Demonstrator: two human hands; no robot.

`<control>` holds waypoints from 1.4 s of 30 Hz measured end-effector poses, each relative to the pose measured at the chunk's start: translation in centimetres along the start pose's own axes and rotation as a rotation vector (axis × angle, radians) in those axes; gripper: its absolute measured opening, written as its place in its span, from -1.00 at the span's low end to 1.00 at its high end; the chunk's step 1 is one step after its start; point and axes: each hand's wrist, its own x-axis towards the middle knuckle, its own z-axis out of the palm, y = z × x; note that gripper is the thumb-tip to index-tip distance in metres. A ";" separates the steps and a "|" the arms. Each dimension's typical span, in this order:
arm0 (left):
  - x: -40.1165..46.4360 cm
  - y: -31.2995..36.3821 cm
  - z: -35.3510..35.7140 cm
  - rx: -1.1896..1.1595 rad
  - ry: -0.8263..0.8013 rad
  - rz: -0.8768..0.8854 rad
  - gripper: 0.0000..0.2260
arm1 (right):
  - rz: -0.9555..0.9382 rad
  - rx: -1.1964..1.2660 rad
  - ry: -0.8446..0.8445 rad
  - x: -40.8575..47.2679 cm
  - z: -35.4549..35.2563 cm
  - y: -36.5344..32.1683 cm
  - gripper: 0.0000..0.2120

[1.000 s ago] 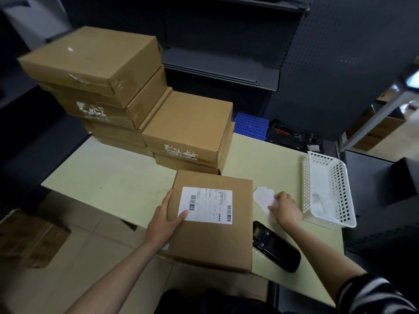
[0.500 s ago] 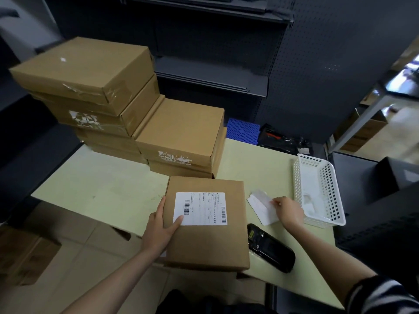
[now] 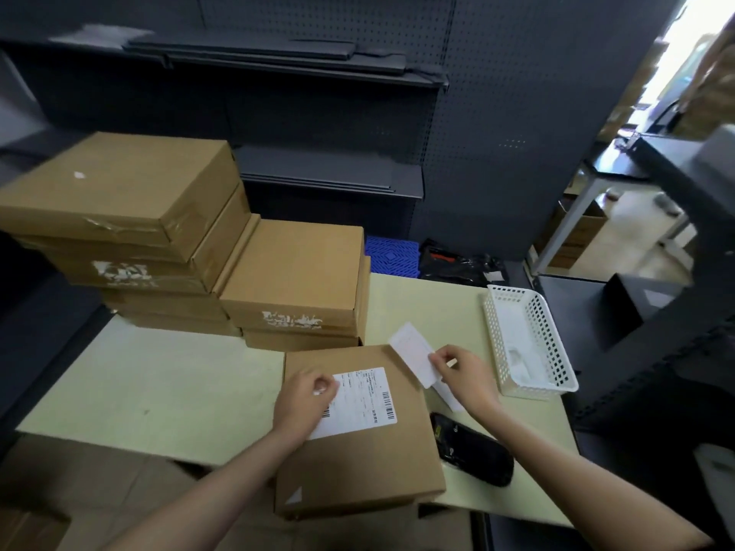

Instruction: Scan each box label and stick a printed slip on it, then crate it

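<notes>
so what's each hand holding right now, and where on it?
Right hand pinches the white slip at its near right edge, lifted above the box. Left hand holds nothing; its curled fingers rest on the box label.

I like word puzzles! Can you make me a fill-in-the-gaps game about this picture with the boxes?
1. The right hand pinches a white ____.
2. The left hand rests on the label of a cardboard ____.
3. The black scanner lies on the ____.
4. The basket is coloured ____.

Missing words: slip, box, table, white
</notes>
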 end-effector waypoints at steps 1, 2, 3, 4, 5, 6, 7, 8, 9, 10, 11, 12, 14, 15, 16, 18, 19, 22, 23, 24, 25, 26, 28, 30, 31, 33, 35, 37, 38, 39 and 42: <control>0.2 0.7 -0.1 -0.040 -0.021 0.006 -0.92 | -0.005 0.043 -0.007 -0.5 0.1 -0.9 -0.85; 0.4 1.4 -0.3 -0.083 -0.035 0.008 -0.90 | -0.012 0.075 -0.010 -1.0 0.3 -1.7 -0.85; 0.6 2.0 -0.4 -0.137 -0.049 0.015 -0.90 | -0.021 0.102 -0.009 -1.5 0.6 -2.5 -0.84; 0.7 2.5 -0.5 -0.191 -0.065 0.017 -0.90 | -0.028 0.128 -0.007 -2.0 0.7 -3.3 -0.83; 0.8 2.9 -0.6 -0.241 -0.080 0.022 -0.91 | -0.032 0.156 -0.006 -2.5 0.9 -4.1 -0.83; 0.9 3.2 -0.8 -0.281 -0.096 0.032 -0.91 | -0.032 0.181 -0.008 -2.9 1.1 -4.7 -0.83; 0.9 3.4 -0.9 -0.312 -0.111 0.047 -0.90 | -0.030 0.200 -0.013 -3.3 1.2 -5.3 -0.82; 1.0 3.7 -1.0 -0.340 -0.123 0.057 -0.90 | -0.030 0.207 -0.018 -3.6 1.4 -5.7 -0.82; 1.1 3.9 -1.1 -0.367 -0.129 0.064 -0.89 | -0.029 0.208 -0.021 -3.9 1.5 -6.1 -0.82; 1.2 4.1 -1.2 -0.392 -0.130 0.066 -0.88 | -0.030 0.210 -0.021 -4.1 1.6 -6.4 -0.82; 1.2 4.2 -1.3 -0.414 -0.127 0.064 -0.88 | -0.032 0.217 -0.017 -4.4 1.8 -6.6 -0.83; 1.1 4.3 -1.4 -0.434 -0.124 0.063 -0.88 | -0.031 0.227 -0.011 -4.5 2.0 -6.7 -0.84; 1.1 4.4 -1.6 -0.464 -0.119 0.064 -0.88 | -0.019 0.251 -0.010 -4.8 2.5 -6.7 -0.85; 1.1 4.4 -1.7 -0.486 -0.118 0.064 -0.88 | -0.012 0.270 -0.016 -4.9 2.6 -6.7 -0.85; 1.1 4.2 -1.8 -0.518 -0.118 0.063 -0.87 | -0.005 0.302 -0.022 -5.0 2.8 -6.7 -0.85; 1.3 3.9 -2.1 -0.564 -0.109 0.059 -0.86 | 0.010 0.393 -0.021 -5.3 3.0 -6.9 -0.86; 1.4 3.6 -2.2 -0.573 -0.104 0.055 -0.86 | 0.022 0.431 -0.017 -5.4 3.0 -7.0 -0.87; 1.8 2.8 -2.6 -0.600 -0.097 0.045 -0.84 | 0.048 0.471 0.006 -5.6 2.9 -7.2 -0.87; 1.9 2.6 -2.7 -0.605 -0.096 0.044 -0.84 | 0.054 0.477 0.015 -5.7 2.9 -7.3 -0.87; 1.9 2.4 -2.8 -0.610 -0.096 0.044 -0.84 | 0.059 0.485 0.021 -5.8 2.9 -7.3 -0.87; 2.0 2.3 -2.9 -0.615 -0.097 0.046 -0.85 | 0.063 0.490 0.025 -5.8 2.9 -7.3 -0.86; 2.0 2.3 -3.0 -0.621 -0.095 0.051 -0.85 | 0.067 0.495 0.030 -5.9 2.9 -7.3 -0.86; 2.1 2.3 -3.2 -0.631 -0.093 0.061 -0.85 | 0.074 0.495 0.037 -5.9 2.9 -7.3 -0.85; 2.1 2.3 -3.3 -0.636 -0.091 0.070 -0.86 | 0.080 0.497 0.030 -6.0 2.8 -7.3 -0.85; 2.2 2.2 -3.3 -0.635 -0.090 0.073 -0.86 | 0.084 0.503 0.021 -6.1 2.8 -7.3 -0.86; 2.4 2.1 -3.3 -0.633 -0.087 0.075 -0.86 | 0.085 0.516 -0.005 -6.1 3.0 -7.4 -0.88; 2.6 2.0 -3.3 -0.629 -0.083 0.074 -0.86 | 0.075 0.523 -0.027 -6.0 3.1 -7.4 -0.89; 2.7 2.0 -3.4 -0.618 -0.078 0.078 -0.85 | 0.067 0.521 -0.030 -5.8 3.2 -7.5 -0.89; 2.7 2.0 -3.4 -0.615 -0.075 0.080 -0.85 | 0.061 0.521 -0.029 -5.7 3.3 -7.5 -0.88; 2.7 2.0 -3.5 -0.611 -0.073 0.079 -0.85 | 0.054 0.520 -0.027 -5.7 3.3 -7.6 -0.88; 3.0 1.8 -3.6 -0.603 -0.066 0.070 -0.85 | 0.050 0.514 -0.026 -5.4 3.7 -7.7 -0.88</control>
